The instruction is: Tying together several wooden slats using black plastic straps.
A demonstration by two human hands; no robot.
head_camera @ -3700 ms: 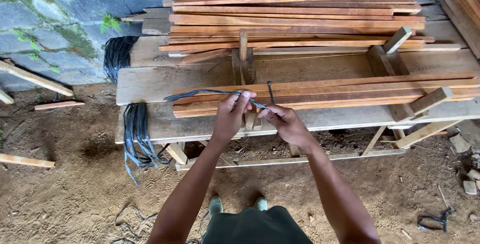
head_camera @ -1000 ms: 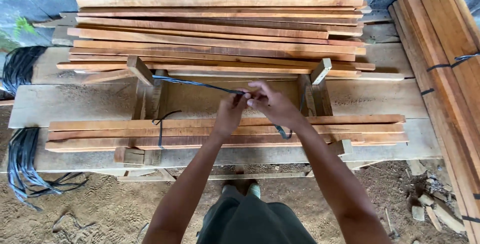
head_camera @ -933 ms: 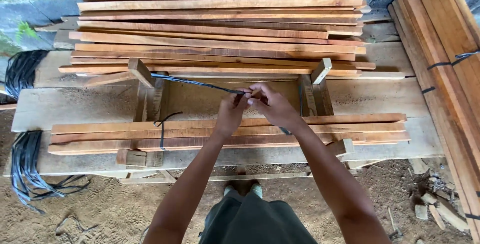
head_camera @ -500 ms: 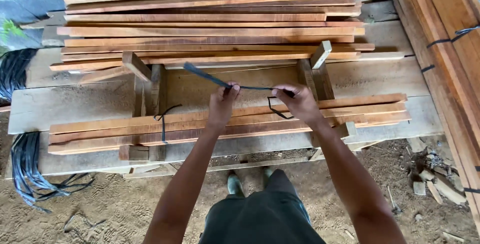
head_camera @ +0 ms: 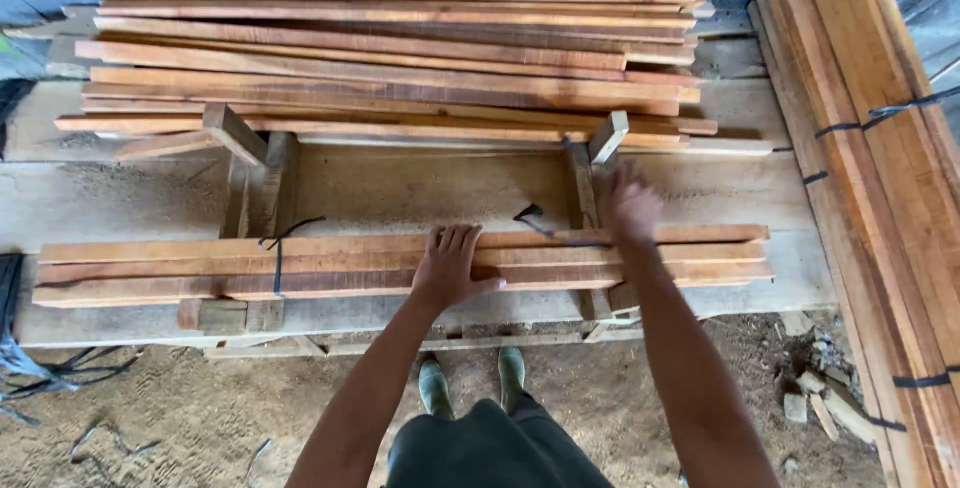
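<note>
Left hand fingers: spread flat and apart, palm down on the near bundle of wooden slats [head_camera: 300, 266]; the left hand [head_camera: 448, 266] grips nothing, it just presses on top.
Right hand fingers: blurred, loosely apart above the bundle's far edge; I cannot tell whether the right hand [head_camera: 628, 206] touches the wood or the strap.
Black strap: a dark strap [head_camera: 548, 230] lies over the bundle between the two hands, its curled end just left of the right hand.
Second tie: another black tie [head_camera: 277, 258] already wraps the bundle toward its left end, well apart from both hands.
Bundle: long reddish slats lying side by side across the front of the counter [head_camera: 420, 183], cradled between short upright wooden blocks.
Right block: an upright block [head_camera: 607, 136] stands just behind the bundle, beyond the right hand.
Loose stack: a big pile of slats [head_camera: 390, 48] lies behind the bundle, at the back of the counter.
Tied stacks: more strapped planks [head_camera: 880, 148] lean to the right of the bundle.
Ground: sawdust-covered dirt [head_camera: 200, 418] in front of the bundle, with the person's boots [head_camera: 436, 388] under the counter's edge.
</note>
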